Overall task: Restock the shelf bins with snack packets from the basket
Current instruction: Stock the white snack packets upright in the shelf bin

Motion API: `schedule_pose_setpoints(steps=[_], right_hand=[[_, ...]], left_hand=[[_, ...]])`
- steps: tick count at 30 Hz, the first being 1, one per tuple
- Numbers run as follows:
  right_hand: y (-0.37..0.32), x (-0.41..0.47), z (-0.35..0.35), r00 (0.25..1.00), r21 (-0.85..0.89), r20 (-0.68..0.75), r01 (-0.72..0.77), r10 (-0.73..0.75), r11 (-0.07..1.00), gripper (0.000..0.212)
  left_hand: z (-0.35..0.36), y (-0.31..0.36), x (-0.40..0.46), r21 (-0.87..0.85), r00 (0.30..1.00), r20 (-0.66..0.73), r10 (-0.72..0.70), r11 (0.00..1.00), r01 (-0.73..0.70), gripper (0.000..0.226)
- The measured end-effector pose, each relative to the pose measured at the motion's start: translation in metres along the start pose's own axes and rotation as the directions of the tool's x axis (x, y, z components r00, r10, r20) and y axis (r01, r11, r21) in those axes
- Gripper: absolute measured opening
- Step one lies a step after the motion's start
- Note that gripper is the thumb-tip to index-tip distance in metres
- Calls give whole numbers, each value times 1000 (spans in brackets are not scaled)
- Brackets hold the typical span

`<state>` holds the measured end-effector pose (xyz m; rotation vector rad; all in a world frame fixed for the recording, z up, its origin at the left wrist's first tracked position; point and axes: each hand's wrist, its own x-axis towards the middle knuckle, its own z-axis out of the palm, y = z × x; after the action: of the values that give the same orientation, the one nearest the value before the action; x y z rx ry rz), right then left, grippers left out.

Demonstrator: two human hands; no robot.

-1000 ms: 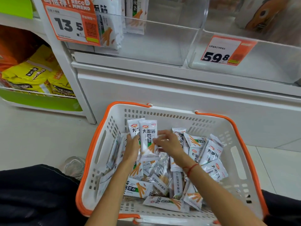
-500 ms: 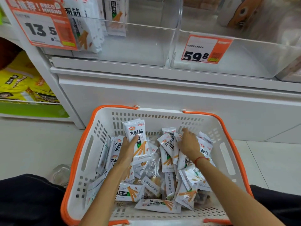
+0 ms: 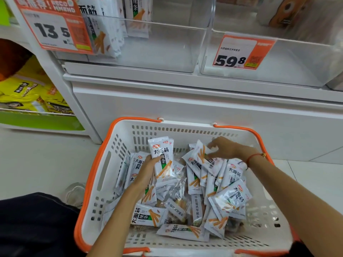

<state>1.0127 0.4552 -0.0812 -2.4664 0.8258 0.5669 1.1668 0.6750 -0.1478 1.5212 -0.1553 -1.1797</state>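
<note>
While most packets sit in the basket (image 3: 104,175), status:
left hand (image 3: 148,168): grips an upright packet stack (image 3: 163,160), inside the basket
right hand (image 3: 227,149): pinching another packet (image 3: 201,154), basket's far side
bin (image 3: 157,49) above the basket: part-filled, lots left

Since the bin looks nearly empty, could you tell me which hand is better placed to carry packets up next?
Probably the left hand: it already grips an upright stack of packets, directly below the bin.
</note>
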Motion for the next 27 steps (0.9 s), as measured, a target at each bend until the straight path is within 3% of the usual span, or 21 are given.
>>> schedule_pose_setpoints(steps=[1,3,5,10,12,13,15,19,24,27], right_hand=[[-10,-8,-4,999,198,25,35,-41,980,24],[-33,-24,-4,993,605,52,55,-109,795,17],[-49,-28,12,991,763,42,49,-125,645,22],[-83,-15,66,983,784,-166,81,83,615,19],[-91,-13,79,961,844,-224,107,164,525,15],[-97,-13,83,957,873,-220,107,188,477,13],[-107,-9,90,967,914,-141,45,212,402,38],[-127,-4,102,983,963,-76,30,166,266,27],[-142,-3,100,947,929,-242,163,210,333,15],[-142,-11,89,946,866,-312,243,90,438,30]], left_hand=[[-1,0,0,21,1000,-2,6,1000,-6,32],[0,-2,-3,62,1000,16,22,998,-23,30],[5,-3,-6,84,999,33,19,996,-22,22],[17,-4,-7,-34,1000,-24,15,999,-16,25],[17,-1,-8,-104,999,-39,-11,995,7,26],[17,1,-10,-132,998,-54,-45,991,38,27],[18,1,-9,-166,991,-78,-104,982,90,38],[19,-5,-4,-183,993,-43,-113,978,103,48],[22,1,-4,-116,990,-62,-124,986,116,45],[24,14,-2,-45,992,-107,-68,997,63,67]])
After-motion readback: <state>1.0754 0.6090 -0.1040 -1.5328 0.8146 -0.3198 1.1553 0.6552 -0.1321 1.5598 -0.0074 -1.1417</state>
